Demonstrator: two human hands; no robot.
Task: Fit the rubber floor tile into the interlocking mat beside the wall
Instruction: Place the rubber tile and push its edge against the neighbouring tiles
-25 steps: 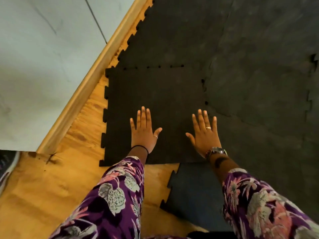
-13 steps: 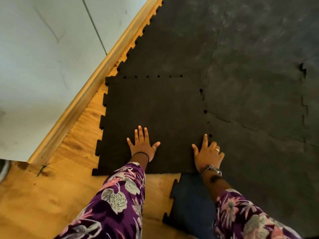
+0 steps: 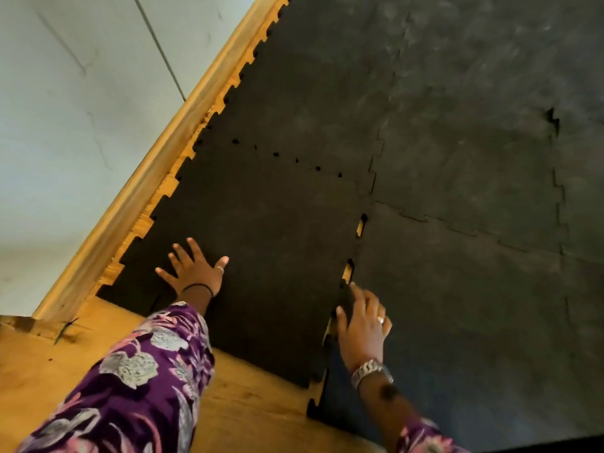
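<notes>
A black rubber floor tile (image 3: 261, 230) with toothed edges lies flat between the wooden baseboard and the laid interlocking mat (image 3: 457, 158). Its far edge meets the mat with small gaps along the seam; its right seam shows two slots of bare wood. My left hand (image 3: 194, 271) lies flat with fingers spread on the tile's near left part. My right hand (image 3: 361, 318) is at the tile's right edge near its corner, fingers curled around an edge tab, thumb on top.
A white wall (image 3: 81, 109) and wooden baseboard (image 3: 157, 171) run diagonally on the left. Bare plywood floor (image 3: 49, 371) shows in front of the tile. Another mat piece (image 3: 343, 403) lies under my right forearm.
The view has swung, so the tile appears rotated toward the wall. My right hand went from flat on the tile to curled on its right edge. My left hand stayed flat.
</notes>
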